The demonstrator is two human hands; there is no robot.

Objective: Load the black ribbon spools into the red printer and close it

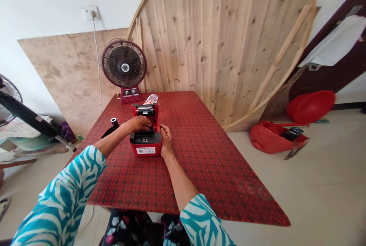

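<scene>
A small red and black receipt printer [145, 142] stands on the red patterned table [200, 150] with its lid [146, 110] flipped up at the back. My left hand [139, 123] reaches over the open paper bay, fingers curled down into it; what they hold, if anything, is hidden. My right hand [166, 138] rests against the printer's right side, fingers pressed to the casing. A black roll with a white core [114, 122] stands on the table just left of my left forearm.
A red table fan [124, 69] stands at the table's far end, with a plastic bottle [150, 99] lying behind the printer. A round wooden tabletop [228, 40] leans on the wall. Red basins [311, 106] and a red bag [271, 138] lie on the floor, right.
</scene>
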